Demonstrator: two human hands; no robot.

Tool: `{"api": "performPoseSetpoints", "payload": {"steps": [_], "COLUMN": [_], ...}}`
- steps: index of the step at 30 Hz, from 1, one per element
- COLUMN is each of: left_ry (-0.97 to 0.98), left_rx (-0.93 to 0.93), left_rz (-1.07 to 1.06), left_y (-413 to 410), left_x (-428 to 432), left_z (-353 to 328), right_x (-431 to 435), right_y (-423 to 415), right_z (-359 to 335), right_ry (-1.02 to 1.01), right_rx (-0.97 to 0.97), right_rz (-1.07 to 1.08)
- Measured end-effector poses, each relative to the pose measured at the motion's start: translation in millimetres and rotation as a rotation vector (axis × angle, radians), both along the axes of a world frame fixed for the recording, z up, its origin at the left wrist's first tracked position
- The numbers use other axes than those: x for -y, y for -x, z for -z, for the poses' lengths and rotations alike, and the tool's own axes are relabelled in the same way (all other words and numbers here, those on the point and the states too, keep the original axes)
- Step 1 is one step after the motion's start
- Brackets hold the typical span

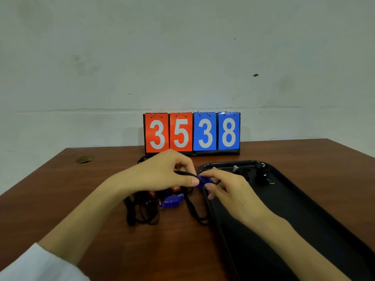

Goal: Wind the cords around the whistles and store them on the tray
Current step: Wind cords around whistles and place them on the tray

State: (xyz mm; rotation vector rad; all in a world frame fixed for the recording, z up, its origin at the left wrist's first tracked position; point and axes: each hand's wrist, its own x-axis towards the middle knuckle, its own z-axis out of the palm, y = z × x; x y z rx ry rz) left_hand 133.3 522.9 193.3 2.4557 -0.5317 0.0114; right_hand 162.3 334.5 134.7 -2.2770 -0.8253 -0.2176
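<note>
one blue whistle (204,181) is held in the air between both hands, just over the near-left rim of the black tray (304,220). the right hand (227,191) is closed on it, with the whistle pinched between thumb and fingertips. the left hand (162,175) is closed too, its thumb and forefinger nipping the black cord (183,173) right beside the whistle; a loop of that cord is seen arching under the left fingers, and the rest is trailed down to the table (81,199) beside the tray edge.

on the table below the left hand, a heap of unwound whistles is partly hidden by that hand. one more blue whistle (171,201) is seen clearly at the front of the heap, and two red pieces (175,189) are glimpsed behind it; whether these belong to one whistle or two cannot be told. a tangle of black cords (142,213) is spread around and to the left of them.

at the far end of the tray, two dark bundles (261,175) are laid near each other, with a small metal ring visible at the right one; they are too dark and small to be counted with certainty. the rest of the tray is bare.

one flip scoreboard (192,132) is stood at the back of the table against the wall, with four cards: two red showing 3 and 5, two blue showing 3 and 8. a round hole (84,159) is seen in the tabletop at the far left. a white sleeve (30,264) is seen on the left arm.
</note>
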Motion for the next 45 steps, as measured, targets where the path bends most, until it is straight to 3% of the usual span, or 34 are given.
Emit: {"api": "performPoseSetpoints", "payload": {"steps": [6, 12, 21, 29, 34, 39, 45], "left_ry": [0.118, 0.341, 0.452, 0.252, -0.028, -0.073, 0.035], "left_rx": [0.057, -0.082, -0.25, -0.155, -0.153, -0.044, 0.064], "left_rz": [-0.028, -0.08, -0.018, -0.049, 0.067, 0.075, -0.022], "left_y": [-3.1, -4.8, -2.8, -3.2, 3.7, 7.6, 4.9], "left_x": [-8.8, -4.7, 15.9, 20.9, 15.6, 14.2, -1.0], "left_z": [1.9, 12.9, 23.9, 23.7, 15.1, 4.3, -4.4], "right_x": [-3.2, -2.7, -2.7, 4.5, 4.7, 3.9, -1.6], "right_y": [6.3, 14.0, 11.0, 2.2, -0.9, 0.0, 9.2], "right_z": [-5.1, -16.0, -14.5, -7.7, -1.3, 3.3, -1.0], "right_ry": [-0.111, -0.377, -0.646, -0.412, -0.199, -0.013, -0.02], "right_rx": [-0.157, -0.399, -0.362, -0.032, 0.113, 0.192, 0.037], "right_rz": [-0.096, -0.231, -0.102, 0.222, 0.277, 0.128, -0.123]}}
